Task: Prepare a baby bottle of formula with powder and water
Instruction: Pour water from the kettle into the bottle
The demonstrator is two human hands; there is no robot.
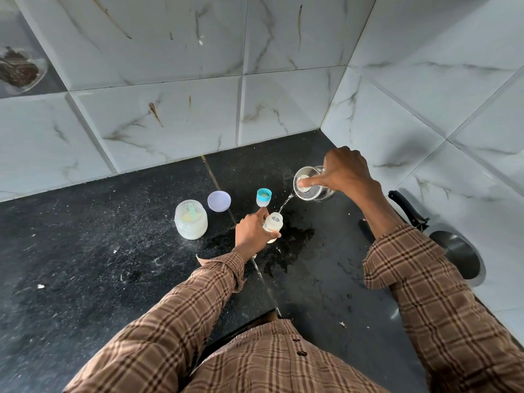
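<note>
Two hands worked over a black stone counter set in a tiled corner. L. hand was wrapped around the baby bottle, which stood open-mouthed on the counter near centre, w/ milky content low in it; fingers closed on the bottle's side. R. hand gripped a clear glass kettle, tilted w/ spout toward the bottle; thumb pressed on the lid knob. Water stream ran from spout to bottle mouth. Wet puddle lay on the counter around and in front of the bottle's base.

Behind the bottle, apart from it, stood the teal-ringed bottle cap. Further left: lilac round lid, lying flat, and just beside it the open powder jar w/ a green scoop resting in pale powder. Far right, near the wall, lay a dark pan w/ black handle. Both sleeves were brown plaid. Upper left, a glass container of dark matter, blurred, contents unclear.
</note>
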